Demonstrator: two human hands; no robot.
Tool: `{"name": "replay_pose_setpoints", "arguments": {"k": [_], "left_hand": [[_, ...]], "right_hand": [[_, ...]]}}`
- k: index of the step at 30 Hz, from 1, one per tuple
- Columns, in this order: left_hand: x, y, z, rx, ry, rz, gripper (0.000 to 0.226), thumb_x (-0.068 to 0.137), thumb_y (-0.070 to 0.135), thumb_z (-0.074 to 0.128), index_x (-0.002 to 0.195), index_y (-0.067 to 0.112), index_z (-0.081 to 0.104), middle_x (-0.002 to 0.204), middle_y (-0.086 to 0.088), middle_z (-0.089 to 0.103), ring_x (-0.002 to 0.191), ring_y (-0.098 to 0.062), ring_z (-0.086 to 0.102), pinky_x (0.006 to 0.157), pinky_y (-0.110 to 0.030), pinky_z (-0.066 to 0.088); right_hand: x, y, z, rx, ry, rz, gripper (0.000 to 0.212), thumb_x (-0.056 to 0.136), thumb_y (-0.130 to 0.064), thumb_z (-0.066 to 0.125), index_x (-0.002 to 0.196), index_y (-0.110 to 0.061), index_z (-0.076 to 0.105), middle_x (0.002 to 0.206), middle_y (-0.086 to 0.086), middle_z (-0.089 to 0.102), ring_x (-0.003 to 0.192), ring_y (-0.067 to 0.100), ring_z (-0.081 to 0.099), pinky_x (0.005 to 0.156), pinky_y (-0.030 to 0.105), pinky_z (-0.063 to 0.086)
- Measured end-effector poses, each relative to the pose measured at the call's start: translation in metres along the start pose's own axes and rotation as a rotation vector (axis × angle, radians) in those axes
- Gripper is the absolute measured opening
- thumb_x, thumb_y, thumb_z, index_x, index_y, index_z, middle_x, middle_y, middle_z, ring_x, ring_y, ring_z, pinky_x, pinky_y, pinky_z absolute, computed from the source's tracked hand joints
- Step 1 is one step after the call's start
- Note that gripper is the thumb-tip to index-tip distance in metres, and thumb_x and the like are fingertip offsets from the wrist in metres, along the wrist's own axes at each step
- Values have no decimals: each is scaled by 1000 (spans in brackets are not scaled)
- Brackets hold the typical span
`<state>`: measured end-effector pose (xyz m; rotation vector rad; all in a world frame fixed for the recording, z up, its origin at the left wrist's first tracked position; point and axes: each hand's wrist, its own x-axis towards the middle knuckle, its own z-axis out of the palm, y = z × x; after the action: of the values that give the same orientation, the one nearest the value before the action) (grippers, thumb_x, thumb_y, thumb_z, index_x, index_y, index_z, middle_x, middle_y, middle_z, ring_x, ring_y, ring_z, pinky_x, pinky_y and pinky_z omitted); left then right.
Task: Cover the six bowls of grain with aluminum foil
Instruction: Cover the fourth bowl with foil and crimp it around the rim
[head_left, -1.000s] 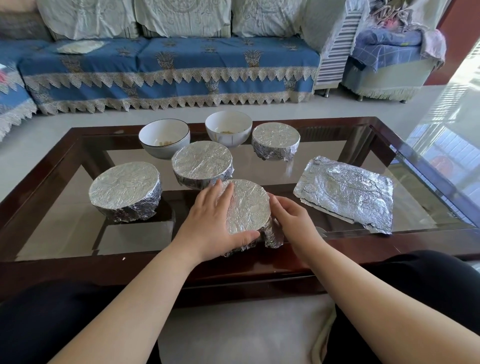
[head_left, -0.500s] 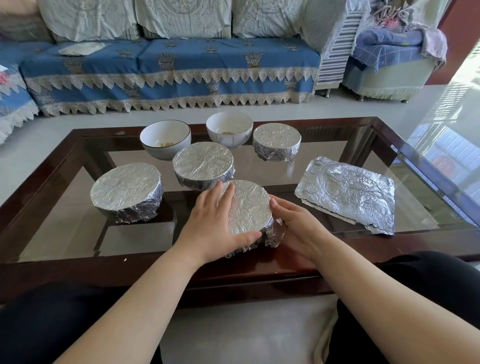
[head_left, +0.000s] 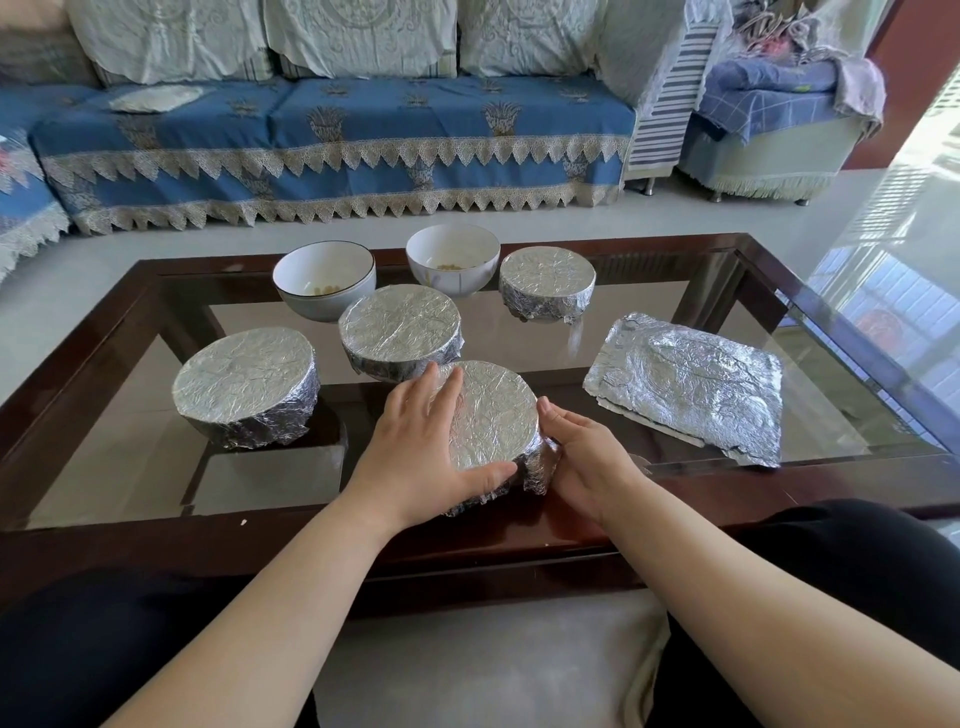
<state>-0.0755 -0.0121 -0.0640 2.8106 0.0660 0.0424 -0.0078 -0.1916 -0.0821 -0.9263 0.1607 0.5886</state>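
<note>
Head view: left hand (head_left: 423, 441), fingers flat, and right hand (head_left: 582, 457), fingers together, crimp foil round the fourth bowl (head_left: 493, 415); two uncovered bowls (head_left: 324, 278) call for fresh foil sheets (head_left: 691, 384).

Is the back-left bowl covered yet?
No, open. The back-left bowl shows its bare white inside and a few grains, with no foil over its rim.

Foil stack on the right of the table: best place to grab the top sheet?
Judging by its pose, take the foil stack at its near right corner, coming from the right. It lies flat on the glass table, so pinching the middle gives nothing to hold; that corner's crinkled edges look slightly lifted, letting fingers slip under one sheet. Both hands are busy with the near bowl.
</note>
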Motion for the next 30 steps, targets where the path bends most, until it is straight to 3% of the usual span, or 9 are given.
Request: {"name": "replay_pose_setpoints", "arguments": {"k": [7,10,13,16,21,26,30], "left_hand": [[0,2,0,-12,29,-7,129,52,94,27,158,26,-1,166,1,-5,149,-22,-2,122,-39,4],[0,2,0,-28,37,0,129,53,94,29,158,25,1,165,1,-3,149,-21,-1,122,-40,6],[-1,3,0,-35,37,-1,129,53,94,29,158,25,1,165,1,-3,148,-21,-1,122,-39,6],[-1,4,0,-35,42,-4,129,53,94,28,158,25,1,165,1,-3,148,-21,-1,122,-39,5],[-1,5,1,-25,60,-15,129,52,94,26,158,24,2,165,-1,-3,148,-22,0,121,-38,4],[-1,6,1,-25,59,-35,129,52,94,26,158,25,0,165,0,-4,148,-22,-1,121,-38,3],[-3,11,2,-22,79,-90,129,53,94,24,158,24,0,165,-3,-3,148,-25,0,121,-39,5]], "right_hand": [[6,5,6,-110,166,-58,22,96,-17,60,99,3,69,91,15,69,88,31,64,95,50,52],[9,6,6,-191,230,-63,30,95,-21,63,105,7,68,96,20,67,86,33,63,86,49,54],[11,8,6,-219,281,-69,25,95,-21,63,101,2,68,88,20,65,69,26,61,65,35,52],[11,10,7,-275,305,-69,17,95,-22,63,88,-7,68,82,20,57,69,28,50,64,39,43],[13,11,10,-342,294,-203,7,95,-11,62,88,-11,65,77,9,66,68,25,58,66,39,51],[13,4,12,-690,325,-378,31,78,12,54,78,-19,59,75,3,66,68,20,58,66,34,49],[3,-4,14,-835,353,-421,33,83,5,41,81,-18,64,70,5,65,49,10,52,46,21,41]]}}
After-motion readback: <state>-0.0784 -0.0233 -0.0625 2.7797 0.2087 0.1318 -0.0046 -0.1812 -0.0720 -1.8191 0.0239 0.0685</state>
